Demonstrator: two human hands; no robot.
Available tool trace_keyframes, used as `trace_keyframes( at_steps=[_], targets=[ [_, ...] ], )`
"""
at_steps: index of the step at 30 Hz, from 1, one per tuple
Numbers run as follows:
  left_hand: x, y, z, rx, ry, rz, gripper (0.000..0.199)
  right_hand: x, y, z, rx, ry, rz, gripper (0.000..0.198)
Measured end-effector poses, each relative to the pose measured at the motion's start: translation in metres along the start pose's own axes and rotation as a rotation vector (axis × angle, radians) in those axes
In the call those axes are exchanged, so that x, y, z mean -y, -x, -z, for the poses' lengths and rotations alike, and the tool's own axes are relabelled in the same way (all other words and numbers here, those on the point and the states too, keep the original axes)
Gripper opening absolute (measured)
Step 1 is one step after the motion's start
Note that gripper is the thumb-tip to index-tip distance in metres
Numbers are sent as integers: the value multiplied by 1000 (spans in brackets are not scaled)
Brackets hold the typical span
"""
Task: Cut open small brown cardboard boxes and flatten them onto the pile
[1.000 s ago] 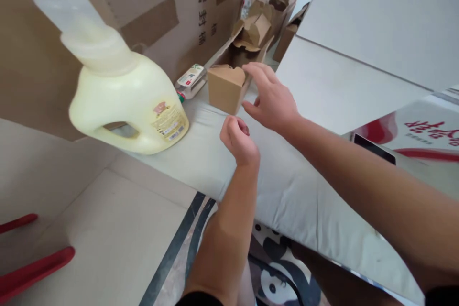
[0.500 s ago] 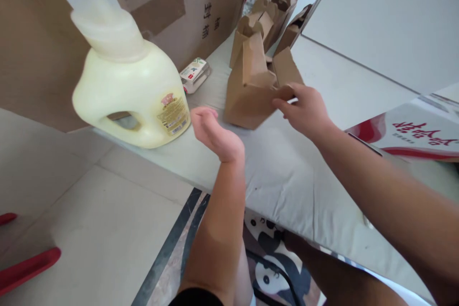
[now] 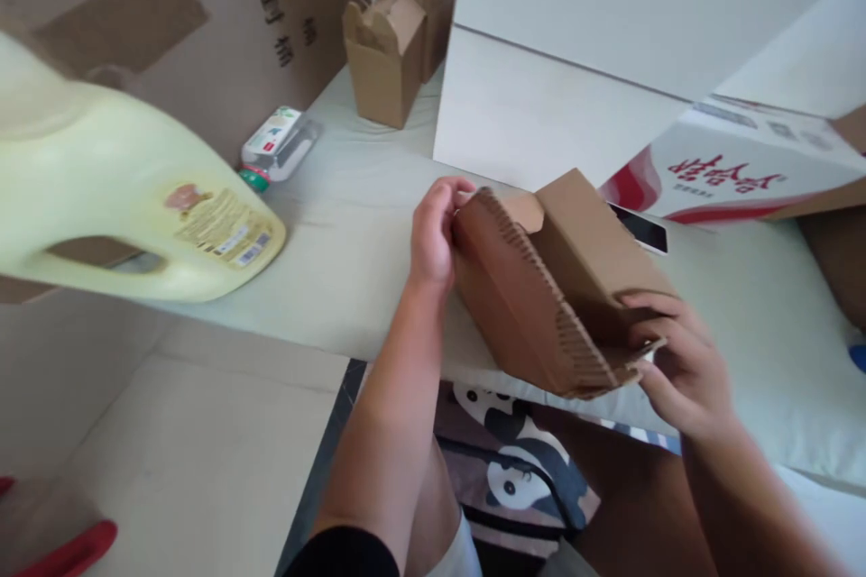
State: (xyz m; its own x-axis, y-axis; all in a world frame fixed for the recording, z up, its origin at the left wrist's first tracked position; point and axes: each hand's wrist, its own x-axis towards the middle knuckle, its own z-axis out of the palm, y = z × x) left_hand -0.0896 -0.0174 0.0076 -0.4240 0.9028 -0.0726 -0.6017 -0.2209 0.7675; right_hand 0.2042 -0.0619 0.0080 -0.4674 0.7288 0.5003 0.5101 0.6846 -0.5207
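Both my hands hold a brown cardboard box, tilted on its side near the front edge of the covered table. My left hand is wrapped round its far left corner, with some fingertips hidden behind the board. At the near right end, my right hand pinches a flap, the thumb below and the fingers above. The box's top gapes toward me, with corrugated edges showing and a shadowed inside. Several folded cardboard boxes with scalloped tops stand at the back.
A large yellow jug stands at left before a big carton. Near it lies a small clear bottle with a green cap. A phone lies beside a white-and-red carton. A white panel rises behind.
My view has swung right. The box has come nearer and been turned on its side, and my left hand, free before, now grips it too. My right hand has shifted to its near end.
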Motion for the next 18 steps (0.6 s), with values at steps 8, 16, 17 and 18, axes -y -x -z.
trace_keyframes(
  at_steps=[8,16,17,18],
  targets=[
    [41,-11,-22,125,-232,-348,31,-7,11,-41,-561,-251,-305,80],
    [65,-14,-41,494,-771,-414,29,-20,29,-16,-136,-487,-126,57],
    [64,-16,-41,502,-795,-405,23,-23,33,-14,-180,-520,-188,56],
    [64,-19,-40,483,-804,-395,18,-27,36,-13,-229,-540,-268,54]
  ],
)
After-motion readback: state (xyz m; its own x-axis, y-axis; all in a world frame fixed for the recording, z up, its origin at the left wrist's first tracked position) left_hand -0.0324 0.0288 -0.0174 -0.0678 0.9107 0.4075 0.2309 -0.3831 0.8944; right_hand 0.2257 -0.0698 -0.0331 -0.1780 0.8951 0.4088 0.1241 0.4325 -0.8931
